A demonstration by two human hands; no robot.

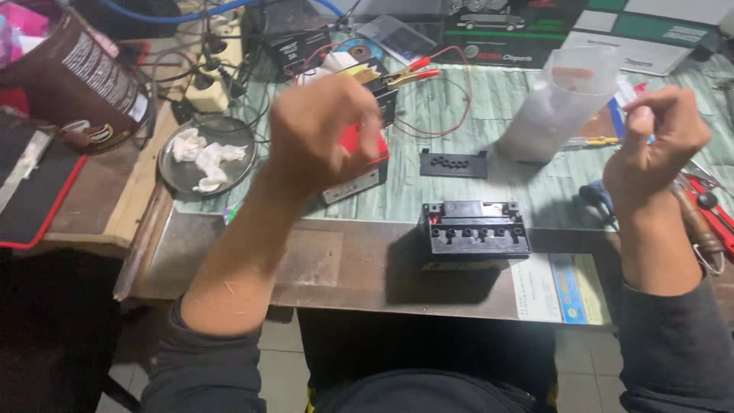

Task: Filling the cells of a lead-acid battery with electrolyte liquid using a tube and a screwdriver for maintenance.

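My left hand [321,130] is raised above the bench, blurred, its fingers curled into a fist with nothing seen in it. Just behind it stands a red-topped battery [355,183]. My right hand [661,138] is also raised at the right, fingers curled tight; a pale sliver shows at the fingertips, too small to identify. Between my arms, a small black battery [474,229] with a row of open cell holes sits near the front edge. A black cap strip [453,163] lies behind it. A translucent plastic container [562,103] stands tilted at the back right.
Red and yellow clips [413,74] on red wire lie at the back. At the left are a metal dish [172,180] with crumpled tissue, a brown canister [76,76] and a power strip [210,80]. Red-handled tools [715,210] lie at the right; a printed sheet [562,287] lies at the front.
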